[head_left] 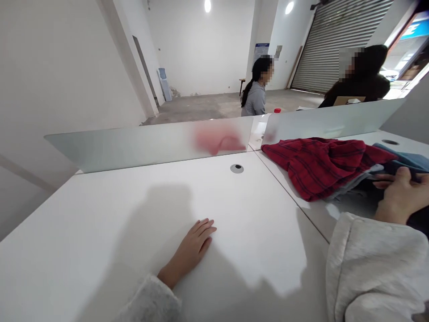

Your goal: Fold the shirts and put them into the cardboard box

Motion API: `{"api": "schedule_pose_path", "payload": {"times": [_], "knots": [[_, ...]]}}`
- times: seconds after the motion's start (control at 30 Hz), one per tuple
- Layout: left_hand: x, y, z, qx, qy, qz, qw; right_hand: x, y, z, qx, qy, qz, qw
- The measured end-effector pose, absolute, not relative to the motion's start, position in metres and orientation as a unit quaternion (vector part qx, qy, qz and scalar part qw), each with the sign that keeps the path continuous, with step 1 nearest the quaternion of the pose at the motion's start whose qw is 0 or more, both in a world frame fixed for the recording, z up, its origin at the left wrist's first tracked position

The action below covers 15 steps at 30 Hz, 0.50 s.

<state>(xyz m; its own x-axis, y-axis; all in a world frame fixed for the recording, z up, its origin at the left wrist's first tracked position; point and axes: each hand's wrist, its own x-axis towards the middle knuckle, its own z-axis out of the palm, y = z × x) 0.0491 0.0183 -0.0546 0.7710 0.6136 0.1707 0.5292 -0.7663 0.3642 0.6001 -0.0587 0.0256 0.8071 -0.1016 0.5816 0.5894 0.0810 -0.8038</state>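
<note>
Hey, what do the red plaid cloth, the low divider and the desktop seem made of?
Red plaid cloth: soft, matte woven fabric, perhaps cotton, judging by its loose folds.
Low divider: likely frosted glass or acrylic; it looks cloudy, with a blurred red patch.
Desktop: probably white laminate, smooth and low-sheen, by its even surface.

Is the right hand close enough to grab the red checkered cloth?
Probably yes: the right hand is just beside the red checkered cloth, and the frosted divider stands behind the cloth, not between them.
</note>
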Motion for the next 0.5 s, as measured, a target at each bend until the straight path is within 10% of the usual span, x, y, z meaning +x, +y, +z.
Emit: {"api": "schedule_pose_path", "payload": {"times": [0.37,0.5], "knots": [[0.05,0.019,-0.056,0.931,0.304,0.145,0.138,0.54,-0.034,0.063,-0.759,-0.238,-0.133,0.591],[0.05,0.022,-0.056,0.932,0.3,0.146,0.142,0.545,-0.037,0.061,-0.675,-0.237,-0.128,0.687]]}}
